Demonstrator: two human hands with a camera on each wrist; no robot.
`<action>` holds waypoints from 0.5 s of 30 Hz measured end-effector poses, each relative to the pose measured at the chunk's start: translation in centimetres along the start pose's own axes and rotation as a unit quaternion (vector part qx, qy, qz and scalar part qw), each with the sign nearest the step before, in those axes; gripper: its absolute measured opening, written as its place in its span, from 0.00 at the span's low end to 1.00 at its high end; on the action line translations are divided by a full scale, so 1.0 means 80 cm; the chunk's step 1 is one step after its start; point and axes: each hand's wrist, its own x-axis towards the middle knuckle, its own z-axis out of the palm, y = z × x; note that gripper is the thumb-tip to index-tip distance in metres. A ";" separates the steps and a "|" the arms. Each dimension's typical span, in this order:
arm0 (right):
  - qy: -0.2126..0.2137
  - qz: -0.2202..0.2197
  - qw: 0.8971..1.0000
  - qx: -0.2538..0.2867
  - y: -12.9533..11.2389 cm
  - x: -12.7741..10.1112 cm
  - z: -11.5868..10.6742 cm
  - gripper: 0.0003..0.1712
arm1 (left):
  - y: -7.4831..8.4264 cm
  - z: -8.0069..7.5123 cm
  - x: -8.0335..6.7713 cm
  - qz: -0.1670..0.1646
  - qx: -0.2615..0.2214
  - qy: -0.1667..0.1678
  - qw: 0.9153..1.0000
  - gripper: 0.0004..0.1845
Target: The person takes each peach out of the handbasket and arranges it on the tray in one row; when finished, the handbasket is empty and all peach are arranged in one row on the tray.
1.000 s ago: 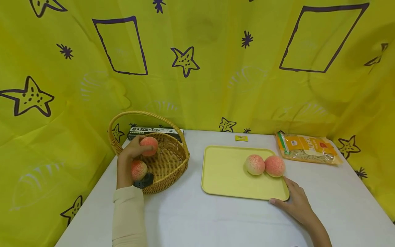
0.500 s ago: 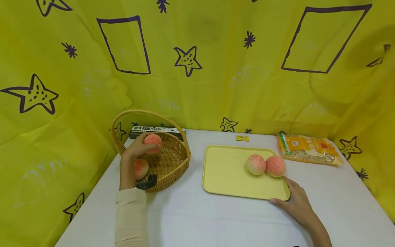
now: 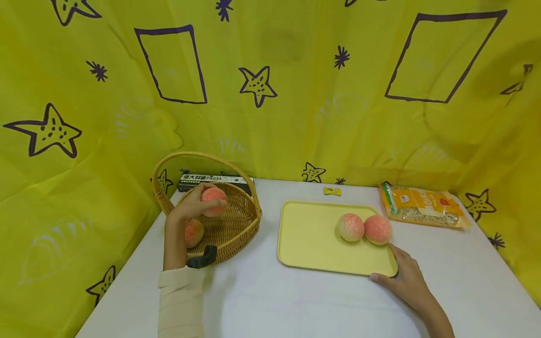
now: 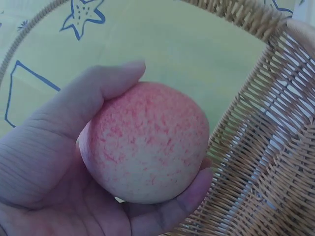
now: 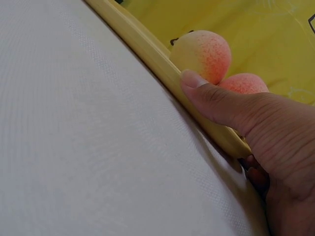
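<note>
My left hand (image 3: 190, 206) grips a pink peach (image 3: 214, 202) over the wicker basket (image 3: 243, 234), thumb on one side and fingers curled round the other. In the left wrist view this peach (image 4: 147, 142) shows pale and red-speckled, with the basket's woven wall behind it. Another peach (image 3: 194, 233) lies inside the basket, partly hidden by my wrist. At the right, my right hand (image 3: 407, 281) holds the near right corner of a yellow tray (image 3: 313, 239), its thumb on the rim in the right wrist view. Two peaches, one paler (image 3: 351, 227) and one pinker (image 3: 378, 230), sit side by side on that tray.
A pasta box (image 3: 215, 179) lies behind the basket, whose tall handle (image 3: 203, 154) arches overhead. Behind the tray is a small yellow packet (image 3: 332, 191). An orange bag of grain (image 3: 424, 206) lies at the back right. Yellow patterned cloth surrounds the white table.
My left hand, with its peach, has shifted slightly to the right over the basket. The right hand stays at the tray's corner.
</note>
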 end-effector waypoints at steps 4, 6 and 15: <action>0.003 0.000 1.000 0.002 0.000 0.000 -0.002 0.59 | 0.008 0.004 -0.004 0.033 -0.006 -0.012 0.999 0.35; 0.000 0.001 1.000 0.006 -0.001 0.000 -0.002 0.59 | 0.012 0.006 -0.008 0.041 -0.009 -0.017 0.999 0.34; -0.002 0.004 1.000 0.014 -0.001 -0.002 -0.001 0.59 | 0.028 0.015 -0.022 0.063 -0.028 -0.081 0.994 0.33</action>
